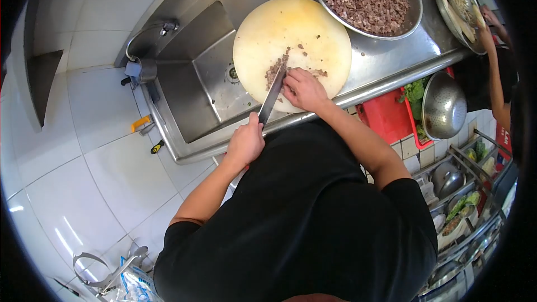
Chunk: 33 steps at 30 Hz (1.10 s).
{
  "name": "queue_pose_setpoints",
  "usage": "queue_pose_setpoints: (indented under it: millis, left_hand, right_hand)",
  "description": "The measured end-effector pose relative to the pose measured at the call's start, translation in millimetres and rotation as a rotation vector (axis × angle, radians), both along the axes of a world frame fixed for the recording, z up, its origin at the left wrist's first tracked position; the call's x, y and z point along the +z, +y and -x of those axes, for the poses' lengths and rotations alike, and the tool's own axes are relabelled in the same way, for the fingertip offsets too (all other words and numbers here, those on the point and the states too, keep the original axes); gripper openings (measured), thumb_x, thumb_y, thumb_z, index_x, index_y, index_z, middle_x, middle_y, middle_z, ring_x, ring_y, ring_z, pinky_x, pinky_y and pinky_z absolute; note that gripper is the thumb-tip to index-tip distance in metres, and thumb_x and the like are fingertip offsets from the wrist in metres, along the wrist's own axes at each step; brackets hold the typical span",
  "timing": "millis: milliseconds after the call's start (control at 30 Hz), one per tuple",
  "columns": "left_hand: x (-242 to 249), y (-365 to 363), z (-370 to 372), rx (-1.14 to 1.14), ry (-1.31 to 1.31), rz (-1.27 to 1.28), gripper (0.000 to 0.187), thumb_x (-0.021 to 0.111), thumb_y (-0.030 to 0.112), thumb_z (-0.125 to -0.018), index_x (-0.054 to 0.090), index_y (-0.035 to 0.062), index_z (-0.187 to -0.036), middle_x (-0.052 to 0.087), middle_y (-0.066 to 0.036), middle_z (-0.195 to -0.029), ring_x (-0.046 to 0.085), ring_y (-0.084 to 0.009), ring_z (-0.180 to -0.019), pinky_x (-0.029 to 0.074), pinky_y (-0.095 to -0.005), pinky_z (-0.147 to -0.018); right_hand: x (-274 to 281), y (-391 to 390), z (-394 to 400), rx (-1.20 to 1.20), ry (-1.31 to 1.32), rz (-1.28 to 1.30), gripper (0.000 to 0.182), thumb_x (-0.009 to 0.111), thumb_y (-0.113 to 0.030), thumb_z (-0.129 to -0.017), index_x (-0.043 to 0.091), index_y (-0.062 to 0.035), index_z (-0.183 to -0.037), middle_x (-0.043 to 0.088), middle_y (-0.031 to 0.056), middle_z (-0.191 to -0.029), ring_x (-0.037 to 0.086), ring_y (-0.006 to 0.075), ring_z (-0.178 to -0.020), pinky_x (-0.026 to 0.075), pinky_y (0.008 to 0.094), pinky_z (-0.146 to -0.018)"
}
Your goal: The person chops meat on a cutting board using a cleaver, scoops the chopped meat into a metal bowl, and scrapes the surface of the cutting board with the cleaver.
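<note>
My left hand (pixel 246 142) is wrapped round the handle of a kitchen knife (pixel 272 96). The long blade points away from me and rests over a round, yellowish-white cutting board (pixel 313 19). Close beside the blade, my right hand (pixel 305 89) presses down with curled fingers on brown meat (pixel 320 72), mostly hidden under them. Small diced bits of meat (pixel 272 74) lie on the board left of the blade, and a few crumbs are scattered farther up. The board sits partly over the sink and partly on the steel counter.
A steel bowl (pixel 417 14) heaped with diced meat stands behind the board. To the left is the sink basin (pixel 210 64) with a faucet (pixel 168 27). At right are a colander (pixel 444 106), a red crate (pixel 389 117), and another person's hand (pixel 485 33) at a metal bowl (pixel 447 14).
</note>
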State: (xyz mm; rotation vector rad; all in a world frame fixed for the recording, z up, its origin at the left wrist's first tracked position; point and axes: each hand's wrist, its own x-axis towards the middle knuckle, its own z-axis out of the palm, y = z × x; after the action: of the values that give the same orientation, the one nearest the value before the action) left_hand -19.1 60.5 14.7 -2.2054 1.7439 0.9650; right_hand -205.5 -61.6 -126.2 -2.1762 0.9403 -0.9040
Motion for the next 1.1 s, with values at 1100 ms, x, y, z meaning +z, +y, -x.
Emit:
queue_pose_setpoints:
  millis: [1100]
  left_hand:
    - [-1,-22,18,-0.032,0.05,0.072,0.023,0.054,0.019,-0.105,0.048,0.001,-0.119,0.069,-0.035,-0.084,0.068,-0.0544,-0.084,0.052,-0.0645,-0.077]
  right_hand:
    - [8,-5,26,-0.016,0.024,-0.013,0.015,0.068,-0.013,-0.086,0.065,-0.0045,-0.097,0.063,0.0121,-0.098,0.064,0.0324,-0.098,0.054,0.0444,-0.086]
